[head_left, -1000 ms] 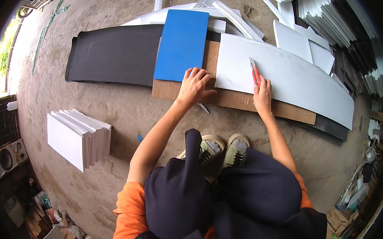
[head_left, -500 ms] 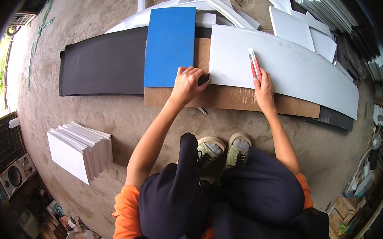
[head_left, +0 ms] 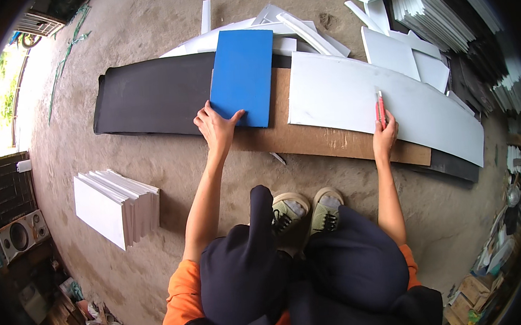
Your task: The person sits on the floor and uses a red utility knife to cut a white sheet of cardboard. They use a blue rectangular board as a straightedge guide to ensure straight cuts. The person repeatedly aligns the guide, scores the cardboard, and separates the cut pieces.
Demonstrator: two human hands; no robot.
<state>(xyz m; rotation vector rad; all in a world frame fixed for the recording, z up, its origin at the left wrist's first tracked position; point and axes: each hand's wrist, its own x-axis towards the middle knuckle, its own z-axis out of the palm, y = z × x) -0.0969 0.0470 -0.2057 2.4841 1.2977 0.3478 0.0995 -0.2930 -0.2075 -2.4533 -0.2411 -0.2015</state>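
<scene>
My left hand [head_left: 214, 128] is at the near left corner of a flat blue board [head_left: 243, 76]. Its fingers are spread, with the thumb on the board near the front edge and the other fingertips beside the left edge. In my right hand [head_left: 386, 134] is a red utility knife [head_left: 381, 110], pointing away from me over a long white sheet [head_left: 340, 93]. Both the blue board and the white sheet lie on a brown board [head_left: 331, 142], a strip of which shows between them. A black sheet [head_left: 153, 94] extends from under the stack to the left.
White offcuts [head_left: 312, 33] lie behind the stack, and more white pieces [head_left: 389, 54] lie at the far right beside stacked sheets [head_left: 425, 12]. A bundle of white panels [head_left: 118, 205] stands on the concrete floor at left. A speaker [head_left: 21, 235] and clutter line the lower left.
My left hand has shifted left, from the blue board's near right corner to its near left corner, its fingers spreading. My right hand has moved right, still holding the utility knife.
</scene>
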